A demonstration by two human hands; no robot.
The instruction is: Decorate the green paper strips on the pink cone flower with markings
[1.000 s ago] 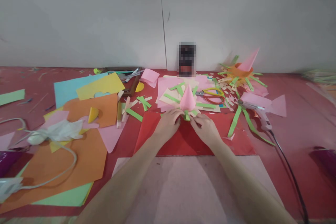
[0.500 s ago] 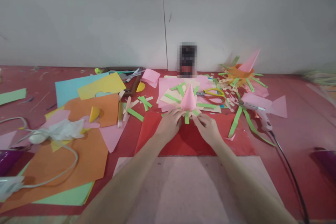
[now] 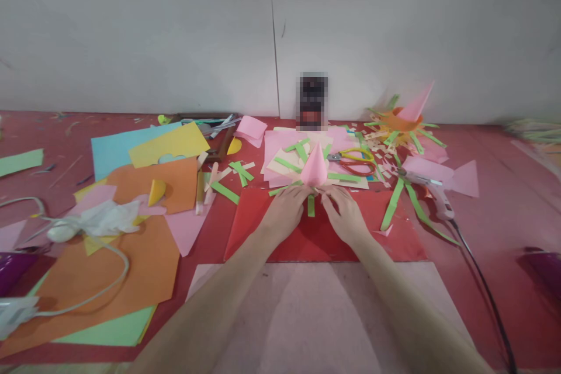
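Note:
A pink paper cone (image 3: 314, 168) stands point up in front of me, with green paper strips fanning out around its base. My left hand (image 3: 287, 205) is closed at the near left of the base, its fingertips against the paper edge. From the near right, my right hand (image 3: 344, 210) grips the same edge, fingers bent and tips close to the left ones. Between the two hands a green paper strip (image 3: 311, 206) hangs down toward me. The fingers hide the near rim of the base. Below lies a red sheet (image 3: 280, 245).
Scissors (image 3: 355, 160) with yellow and red handles lie right of the cone. A hot glue gun (image 3: 440, 196) with a black cord rests farther right, near another cone craft (image 3: 401, 120). Orange card sheets (image 3: 144, 269) and a white cable (image 3: 125, 257) spread at left.
Both hands have drawn closer together at the front of the cone's base. My right fingertips moved left, and the front green strip now hangs lower between the hands.

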